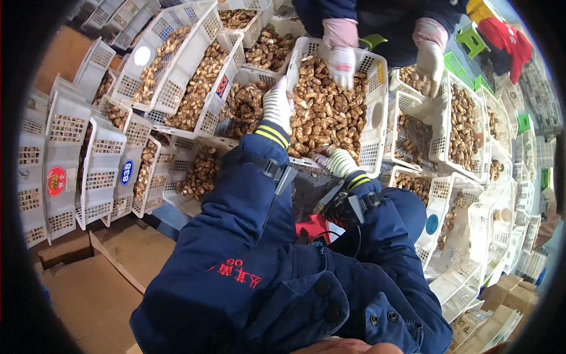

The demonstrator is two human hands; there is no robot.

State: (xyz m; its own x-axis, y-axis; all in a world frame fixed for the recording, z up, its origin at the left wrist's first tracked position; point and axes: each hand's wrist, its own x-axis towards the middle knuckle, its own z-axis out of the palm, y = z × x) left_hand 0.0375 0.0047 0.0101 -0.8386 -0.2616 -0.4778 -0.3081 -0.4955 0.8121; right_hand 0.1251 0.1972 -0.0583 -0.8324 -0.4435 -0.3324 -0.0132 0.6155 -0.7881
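A white crate (374, 112) full of brown mushrooms (321, 115) sits in front of me at centre. My left hand (277, 107), in a striped glove, grips its left rim, fingers partly hidden. My right hand (335, 160), also in a striped glove, is closed on its near rim at the bottom right. Across from me, a co-worker's gloved hand (341, 64) reaches into the same crate at the top, and their other hand (430, 68) rests by a smaller crate of mushrooms to the right.
Many perforated white crates (65, 147) of mushrooms surround me on both sides, several tilted or stacked. An open cardboard box (94, 295) lies at lower left, a red object (309, 227) between my arms. Green stools (469, 41) and a red garment (501, 38) are at upper right.
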